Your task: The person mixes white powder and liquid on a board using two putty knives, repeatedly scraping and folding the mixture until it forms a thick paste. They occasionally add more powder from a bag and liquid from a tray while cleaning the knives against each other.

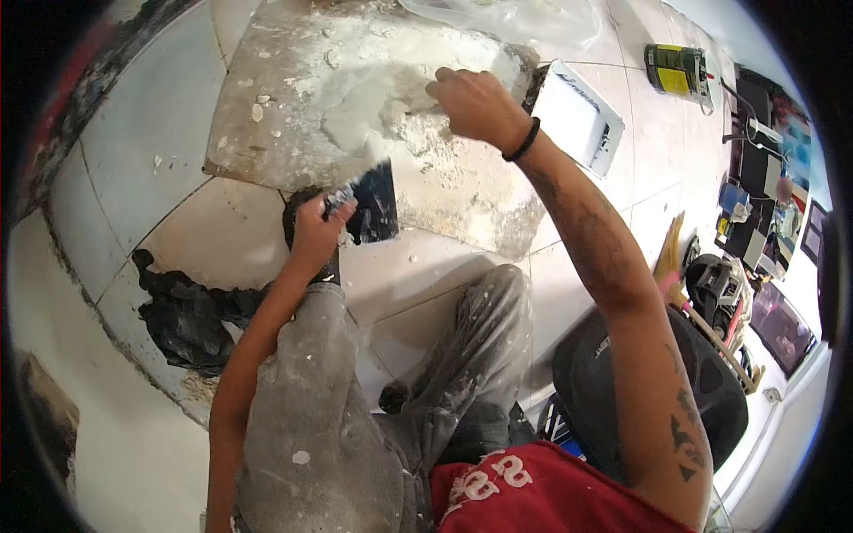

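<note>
A wide dark scraper blade (377,200) with white paste on it is in my left hand (317,233), near the front edge of a worn board (253,133). White powder and wet paste (355,111) are spread over the board. Above the right part of the paste is my right hand (475,105), its fingers curled together; what they hold, if anything, is hidden. A black band circles the right wrist.
Right of the board lies a white tray (613,133); farther right is a green and yellow can (677,71) on its side. Black plastic (191,324) lies at the left, a black seat (702,382) at the right. Clear plastic (542,18) touches the board's far edge.
</note>
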The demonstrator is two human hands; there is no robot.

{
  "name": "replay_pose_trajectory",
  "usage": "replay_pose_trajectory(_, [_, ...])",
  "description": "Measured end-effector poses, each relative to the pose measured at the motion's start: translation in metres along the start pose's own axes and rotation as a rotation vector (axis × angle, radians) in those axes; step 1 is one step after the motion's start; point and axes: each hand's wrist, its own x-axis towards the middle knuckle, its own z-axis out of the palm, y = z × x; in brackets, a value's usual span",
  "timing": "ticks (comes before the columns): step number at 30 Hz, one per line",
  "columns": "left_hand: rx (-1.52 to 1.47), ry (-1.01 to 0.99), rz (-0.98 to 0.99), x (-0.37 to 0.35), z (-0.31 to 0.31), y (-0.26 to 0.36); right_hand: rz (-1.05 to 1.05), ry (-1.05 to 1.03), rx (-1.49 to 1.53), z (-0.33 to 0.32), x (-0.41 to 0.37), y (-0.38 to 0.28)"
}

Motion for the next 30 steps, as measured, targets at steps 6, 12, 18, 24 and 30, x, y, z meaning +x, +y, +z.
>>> replay_pose_trajectory(6, [-0.03,0.174,0.068,0.032,-0.013,0.063,0.052,-0.084,0.016,-0.026,0.001,0.0])
replay_pose_trajectory(12, [0.35,0.062,0.155,0.042,0.012,0.156,0.575,0.063,0.598,-0.031,-0.044,-0.012])
replay_pose_trajectory(18, [0.567,0.019,0.311,0.059,0.058,0.157,0.711,0.407,0.679,-0.02,-0.051,-0.06])
replay_pose_trajectory(24, [0.609,0.084,0.302,0.082,0.061,0.133,0.726,0.377,0.658,-0.024,-0.05,-0.069])
replay_pose_trajectory(30, [0.611,-0.026,0.251,0.097,0.031,0.138,0.658,0.39,0.406,-0.063,-0.077,-0.066])
